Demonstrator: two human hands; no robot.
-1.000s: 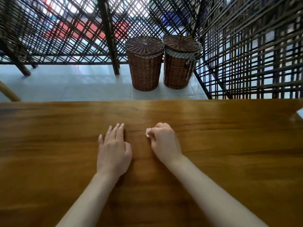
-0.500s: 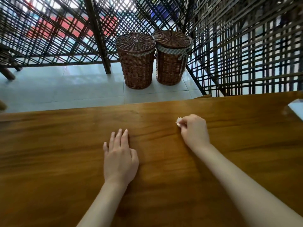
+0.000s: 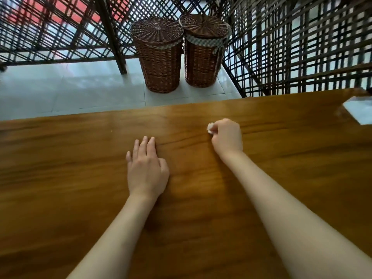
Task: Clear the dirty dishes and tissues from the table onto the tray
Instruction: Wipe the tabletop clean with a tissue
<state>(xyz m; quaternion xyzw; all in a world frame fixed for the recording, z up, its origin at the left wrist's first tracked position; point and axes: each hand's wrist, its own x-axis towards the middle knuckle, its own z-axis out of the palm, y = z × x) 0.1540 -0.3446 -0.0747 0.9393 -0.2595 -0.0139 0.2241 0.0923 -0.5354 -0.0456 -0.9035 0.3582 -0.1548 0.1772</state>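
I see the wooden table (image 3: 60,168) bare of dishes, so clearing looks nearly done; no tray is in view. My left hand (image 3: 146,170) lies flat, fingers straight; my right hand (image 3: 227,135) pinches a small tissue (image 3: 210,128), yet to be delivered.

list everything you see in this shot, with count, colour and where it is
table: one, glossy brown wood, fills the lower part of the view
tissue: one small white wad, pinched in the right hand over the table
wicker baskets: two, brown, lidded, side by side on the floor beyond the table
lattice screens: several, dark crossed strips, behind and to the right of the baskets
floor tiles: pale, between the table and the screens
pale patch: one, at the table's right edge, cannot tell what it is
left hand: one, flat on the table, fingers straight
right hand: one, curled round the tissue
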